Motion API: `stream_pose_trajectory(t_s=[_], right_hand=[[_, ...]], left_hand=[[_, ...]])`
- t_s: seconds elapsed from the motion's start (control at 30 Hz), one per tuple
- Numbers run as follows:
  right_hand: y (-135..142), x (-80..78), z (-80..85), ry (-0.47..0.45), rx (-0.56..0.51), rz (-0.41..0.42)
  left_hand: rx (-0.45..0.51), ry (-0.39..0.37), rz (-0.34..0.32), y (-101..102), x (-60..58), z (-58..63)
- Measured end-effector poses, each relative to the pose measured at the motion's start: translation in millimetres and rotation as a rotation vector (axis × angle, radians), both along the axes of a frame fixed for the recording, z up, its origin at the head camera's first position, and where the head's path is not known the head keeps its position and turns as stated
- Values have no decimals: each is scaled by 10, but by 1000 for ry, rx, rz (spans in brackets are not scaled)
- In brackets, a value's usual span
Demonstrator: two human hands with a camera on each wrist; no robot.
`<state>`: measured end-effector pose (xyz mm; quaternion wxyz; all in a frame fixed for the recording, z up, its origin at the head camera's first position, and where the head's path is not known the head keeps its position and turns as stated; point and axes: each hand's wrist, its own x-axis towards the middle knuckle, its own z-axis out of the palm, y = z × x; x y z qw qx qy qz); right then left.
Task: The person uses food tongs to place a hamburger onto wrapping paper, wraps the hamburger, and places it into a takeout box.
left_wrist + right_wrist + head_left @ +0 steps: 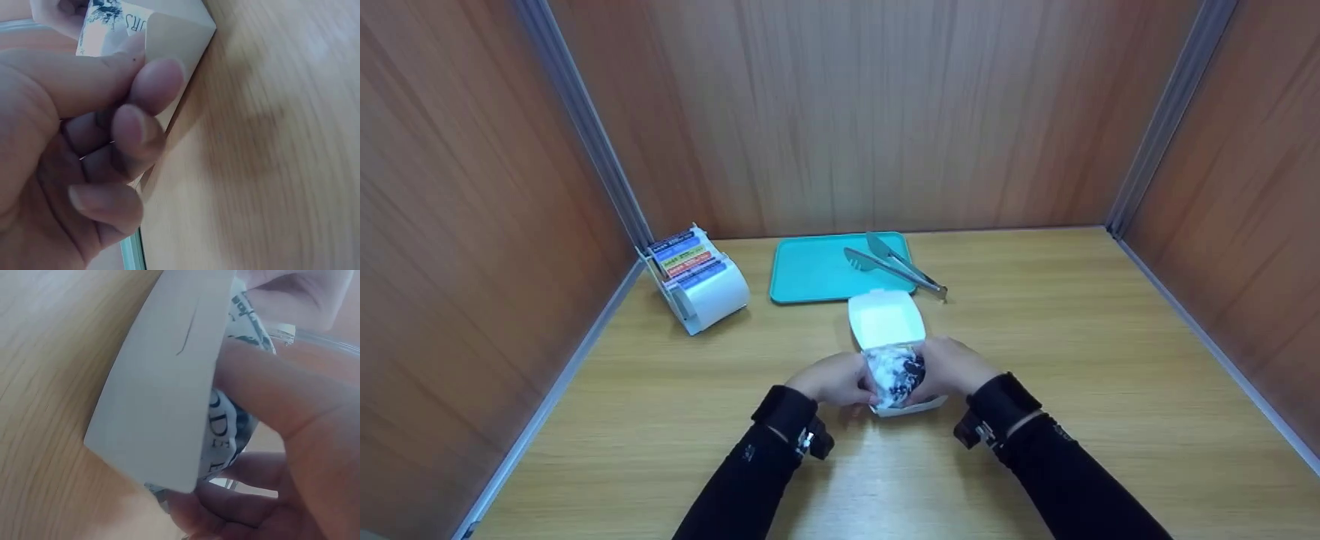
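Observation:
A white clamshell takeout box (886,319) stands with its lid raised toward the back. In its base sits a bundle wrapped in black-and-white printed paper (894,373). My left hand (834,379) is at the box's left side. In the left wrist view, the thumb of the left hand (62,129) lies inside against the paper, its index finger outside the box wall (174,45). My right hand (952,367) grips the bundle from the right. The right wrist view shows that thumb on the printed paper (219,433) behind the front wall (152,382), fingers curled at the side.
Behind the box lies a turquoise tray (810,270), with metal tongs (896,266) resting across its right edge. A dispenser with a white roll (697,281) and a colourful label stands at the left. Wood panels (877,112) enclose the table (1072,337).

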<state>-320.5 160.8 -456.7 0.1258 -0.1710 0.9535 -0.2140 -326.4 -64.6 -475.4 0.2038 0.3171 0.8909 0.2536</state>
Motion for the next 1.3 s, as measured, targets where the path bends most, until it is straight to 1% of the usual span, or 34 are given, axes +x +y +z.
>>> stream_pose_trajectory(t_s=[0.07, 0.13, 0.3, 0.33, 0.37, 0.4, 0.47, 0.57, 0.6, 0.63, 0.67, 0.7, 0.83, 0.9, 0.93, 1.0, 1.13, 1.2, 1.3], right_hand=[[0, 6, 8, 7, 0, 11], [0, 14, 18, 13, 7, 27], [-12, 28, 36, 33, 32, 70], [-19, 31, 37, 31, 31, 68], [-26, 30, 35, 30, 28, 65], [-32, 29, 35, 26, 26, 58], [-44, 29, 39, 17, 23, 41], [-64, 19, 51, 2, 28, 7], [-69, 18, 53, -1, 30, -4], [-74, 19, 53, -4, 30, -16], [-80, 21, 54, -7, 29, -25], [-86, 23, 52, -6, 28, -28], [-105, 37, 38, -20, 13, -43], [-105, 38, 35, -26, 14, -42], [-103, 37, 36, -31, 16, -49], [-92, 35, 44, -38, 19, -58], [-67, 25, 79, -32, 53, -47], [-59, 22, 93, -28, 70, -30], [-55, 23, 101, -21, 84, -14]], left_hand=[[-32, 88, 19, 64, 18, -10], [-66, 181, 54, 131, 41, -29], [-133, 478, 140, 254, 105, -100], [-139, 524, 154, 265, 119, -107], [-148, 550, 156, 269, 134, -101], [-171, 555, 147, 268, 149, -76], [-215, 492, 115, 255, 170, 7], [-272, 290, 69, 235, 173, 155], [-281, 231, 74, 236, 171, 191], [-276, 188, 93, 244, 168, 205], [-266, 166, 116, 257, 166, 199], [-248, 163, 144, 275, 168, 183], [-177, 244, 274, 360, 183, 56], [-154, 268, 336, 385, 182, 4], [-143, 265, 366, 390, 180, -13], [-114, 234, 423, 391, 172, -28], [-66, 242, 481, 379, 151, -18], [-41, 282, 501, 381, 151, -10], [-22, 367, 519, 390, 170, -7]])
